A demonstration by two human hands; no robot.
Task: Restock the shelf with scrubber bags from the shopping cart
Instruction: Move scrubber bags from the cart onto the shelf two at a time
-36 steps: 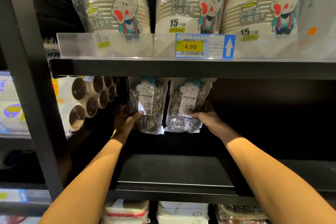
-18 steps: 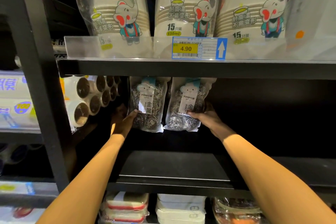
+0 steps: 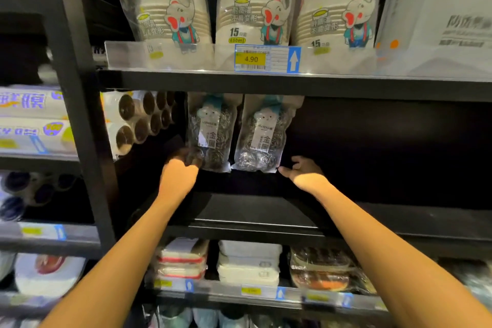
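Two clear scrubber bags with steel scourers stand upright side by side at the back of the dark shelf (image 3: pixel 253 210). The left scrubber bag (image 3: pixel 211 133) has my left hand (image 3: pixel 178 176) at its lower left corner, fingers loosely bent and touching the corner in shadow. The right scrubber bag (image 3: pixel 262 133) stands free. My right hand (image 3: pixel 306 174) is just right of its bottom corner, fingers spread, holding nothing. The shelf to the right of the bags is bare and dark. The shopping cart is out of view.
Packs of paper cups (image 3: pixel 253 8) fill the shelf above, behind a clear rail with a 4.90 price tag (image 3: pixel 251 59). Rolls of bags (image 3: pixel 141 120) lie left of the scrubbers beside a black upright post (image 3: pixel 80 114). Packs of sponges (image 3: pixel 249 263) sit on the shelf below.
My right hand has let go of the right bag and drawn back to the right. My left hand has slid down from the left bag's side to its lower corner.
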